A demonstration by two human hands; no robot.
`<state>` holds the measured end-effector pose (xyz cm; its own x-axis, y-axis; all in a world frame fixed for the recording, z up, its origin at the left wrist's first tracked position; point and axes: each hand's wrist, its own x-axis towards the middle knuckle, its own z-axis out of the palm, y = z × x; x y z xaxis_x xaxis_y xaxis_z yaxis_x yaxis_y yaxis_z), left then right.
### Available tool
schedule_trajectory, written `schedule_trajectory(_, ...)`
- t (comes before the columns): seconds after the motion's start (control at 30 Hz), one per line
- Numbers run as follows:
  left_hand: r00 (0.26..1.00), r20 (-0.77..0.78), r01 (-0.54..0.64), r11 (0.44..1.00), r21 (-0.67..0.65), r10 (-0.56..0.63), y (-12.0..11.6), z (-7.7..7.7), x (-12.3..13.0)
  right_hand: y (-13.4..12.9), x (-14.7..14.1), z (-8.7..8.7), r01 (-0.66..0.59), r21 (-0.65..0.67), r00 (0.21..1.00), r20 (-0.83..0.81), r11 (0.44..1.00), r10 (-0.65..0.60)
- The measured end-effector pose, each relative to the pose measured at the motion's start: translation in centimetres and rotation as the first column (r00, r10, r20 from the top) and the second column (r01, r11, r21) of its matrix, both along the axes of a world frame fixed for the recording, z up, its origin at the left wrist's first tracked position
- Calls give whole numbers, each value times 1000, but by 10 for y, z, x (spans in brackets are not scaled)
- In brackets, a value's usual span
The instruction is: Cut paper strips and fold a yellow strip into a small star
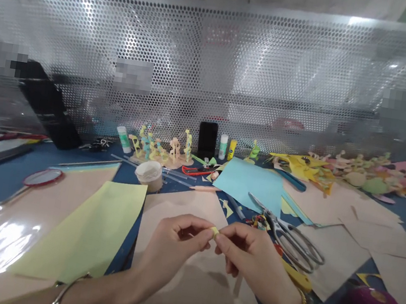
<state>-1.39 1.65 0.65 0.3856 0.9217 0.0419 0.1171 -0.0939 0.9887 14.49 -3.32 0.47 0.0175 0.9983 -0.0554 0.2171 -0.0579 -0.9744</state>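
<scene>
My left hand and my right hand meet fingertip to fingertip in the middle of the view. Between them is a small piece of yellow paper, pinched by thumb and forefinger on both sides. Most of the piece is hidden by my fingers, so its shape is unclear. Beneath both hands lies a large pale pink sheet. Scissors rest to the right, close to my right hand, with a yellow-handled tool just below them.
Left lie a yellow sheet and a glossy plastic sleeve. A roll of white tape, a red cutter, glue sticks and small paper figures stand farther back. Blue paper lies behind the scissors; a perforated metal panel borders the table.
</scene>
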Motion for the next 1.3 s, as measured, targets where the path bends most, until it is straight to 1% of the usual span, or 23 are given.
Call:
schedule_trajectory(0.07,1000,-22,19,999,26,-19,2,2,0,1,1,0,-7,24,1000,-25,1000,7)
schedule_trajectory(0.2,998,-19,53,997,59,-52,4,12,3,3,4,0,-11,79,985,-170,997,25)
schedule_trajectory(0.27,997,-44,75,989,129,-70,4,19,5,4,4,2,17,88,976,-217,996,3)
schedule_trajectory(0.37,989,-115,125,952,278,-96,2,27,7,3,2,4,60,98,957,-287,993,-30)
schedule_trajectory(0.43,984,-143,152,922,356,-107,2,30,9,3,0,5,69,102,941,-338,992,-30)
schedule_trajectory(0.5,981,-150,173,895,412,-120,4,31,10,2,-1,6,72,106,925,-378,992,-27)
schedule_trajectory(0.57,980,-142,185,883,432,-137,7,32,11,2,-1,7,72,113,914,-405,991,-20)
schedule_trajectory(0.63,981,-120,185,900,394,-149,10,32,12,2,0,8,71,121,909,-418,990,-14)
schedule_trajectory(0.73,981,-102,188,938,290,-165,14,31,13,4,2,8,87,122,907,-420,989,-28)
schedule_trajectory(0.83,979,-104,193,957,219,-174,14,27,12,6,5,5,111,114,920,-387,987,-59)
schedule_trajectory(0.9,982,-74,184,966,180,-173,13,23,11,8,5,4,127,103,920,-385,986,-78)
schedule_trajectory(1.0,984,-14,177,980,86,-176,11,18,11,8,4,2,148,86,883,-460,985,-93)
schedule_trajectory(1.1,987,-13,159,987,-1,-159,10,18,14,8,1,1,151,101,857,-509,983,-79)
schedule_trajectory(1.2,992,-9,124,992,-20,-124,9,20,17,7,1,1,153,101,866,-493,983,-84)
schedule_trajectory(1.3,993,-24,114,993,-16,-115,7,23,17,5,3,3,148,93,885,-457,985,-90)
